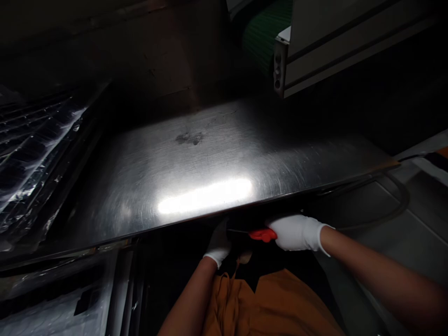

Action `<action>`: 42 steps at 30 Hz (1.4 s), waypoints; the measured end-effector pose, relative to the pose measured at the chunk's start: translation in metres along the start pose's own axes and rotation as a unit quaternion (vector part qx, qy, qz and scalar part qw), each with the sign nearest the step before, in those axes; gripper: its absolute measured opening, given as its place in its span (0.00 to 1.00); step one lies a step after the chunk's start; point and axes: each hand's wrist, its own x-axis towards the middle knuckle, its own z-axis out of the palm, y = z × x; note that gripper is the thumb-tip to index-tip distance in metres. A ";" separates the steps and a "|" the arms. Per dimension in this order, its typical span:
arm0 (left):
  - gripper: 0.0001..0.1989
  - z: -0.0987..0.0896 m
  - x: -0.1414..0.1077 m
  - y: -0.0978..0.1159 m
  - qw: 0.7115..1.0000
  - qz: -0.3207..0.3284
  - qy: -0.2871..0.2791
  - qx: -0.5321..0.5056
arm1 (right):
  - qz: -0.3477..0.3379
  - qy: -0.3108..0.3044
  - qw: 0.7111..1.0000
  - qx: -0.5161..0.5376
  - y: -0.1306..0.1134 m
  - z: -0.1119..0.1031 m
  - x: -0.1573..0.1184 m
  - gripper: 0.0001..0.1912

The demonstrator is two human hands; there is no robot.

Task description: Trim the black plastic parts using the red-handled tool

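While both white-gloved hands sit below the steel counter (210, 158) edge, right hand (297, 232) grip is clamped on a red-handled tool (262, 234); left hand (219, 245) grip state cannot be told, fingers hidden underneath.

Both hands are covered by white fabric gloves. The glove on the left hand (219, 245) is seen to end at the wrist in a plain cuff. The glove on the right hand (297, 232) is likewise finished at the wrist, with the cuff edge cut at a slight slant. No sleeves are worn over the forearms; both are left bare from the glove cuffs back to the frame edge. An orange garment (266, 303) is worn on the lower body. Its cloth is creased into folds, and a thin drawstring of the same orange is seen hanging at its upper edge.
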 end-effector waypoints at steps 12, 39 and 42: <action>0.35 -0.005 0.003 0.012 1.000 -0.002 -0.001 -0.005 | 0.020 -0.049 0.999 0.001 0.012 -0.020 -0.020 0.12; 0.22 -0.029 0.008 0.009 0.939 -0.181 -0.021 -0.291 | -0.007 -0.018 1.000 0.010 0.014 0.009 -0.012 0.12; 0.16 -0.029 0.014 0.003 0.932 -0.182 0.022 -0.313 | -0.009 0.002 1.000 -0.005 0.010 0.012 -0.010 0.09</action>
